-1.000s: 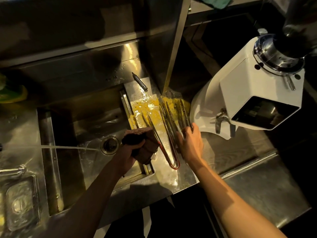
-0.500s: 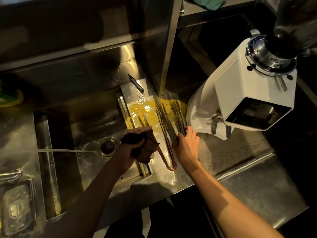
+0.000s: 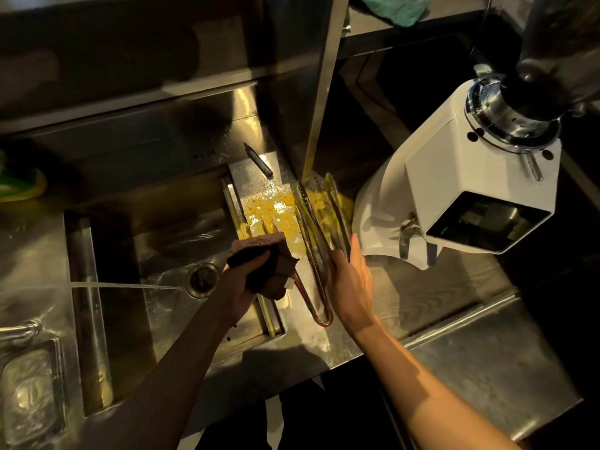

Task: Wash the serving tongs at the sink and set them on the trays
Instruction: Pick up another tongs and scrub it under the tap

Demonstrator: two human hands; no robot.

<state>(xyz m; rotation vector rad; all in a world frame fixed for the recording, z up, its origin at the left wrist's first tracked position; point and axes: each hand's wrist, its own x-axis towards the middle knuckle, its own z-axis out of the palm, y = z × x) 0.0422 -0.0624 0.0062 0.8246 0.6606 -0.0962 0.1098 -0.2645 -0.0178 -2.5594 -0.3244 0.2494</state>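
The tongs (image 3: 316, 251) lie between the left hand (image 3: 242, 287) and right hand (image 3: 350, 280); the sink (image 3: 156, 254) sits left, the grinder (image 3: 461, 190) right.

Glossy wet steel sink (image 3: 107, 254); shiny metal tongs (image 3: 311, 228); rough sponge (image 3: 263, 254)

tongs (image 3: 313, 241) | metal, several | lying beside sink (image 3: 136, 254)

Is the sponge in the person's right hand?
No, the sponge is gripped in the left hand; the right hand rests on the tongs.
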